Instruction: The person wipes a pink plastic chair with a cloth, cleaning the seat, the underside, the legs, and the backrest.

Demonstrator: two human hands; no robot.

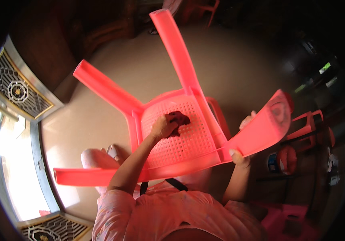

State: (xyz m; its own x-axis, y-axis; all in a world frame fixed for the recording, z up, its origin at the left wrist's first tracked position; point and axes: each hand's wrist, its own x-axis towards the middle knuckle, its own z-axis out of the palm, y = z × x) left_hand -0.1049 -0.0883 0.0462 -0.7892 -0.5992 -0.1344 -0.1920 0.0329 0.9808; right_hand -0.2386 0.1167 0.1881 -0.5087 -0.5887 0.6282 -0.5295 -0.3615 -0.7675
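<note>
A pink plastic chair [187, 153] lies upturned before me, its legs spread outwards and the perforated underside of its seat facing up. My left hand [162, 126] presses a dark, bunched cloth [180, 118] against that underside, near its middle. At the right, my right hand [241, 157] grips the base of one chair leg [256, 132], its thumb on the near edge. Fingertips show beyond the far edge of the same leg. One leg reaches left across my forearm's side, and two more point away from me.
An open doorway with bright light stands at the left, beside a metal door panel [17, 90] with a patterned grille. At the right are a bucket [286, 159] and another chair [306, 128]. A pink plastic item [281, 215] sits at the lower right. Dark furniture stands at the far side.
</note>
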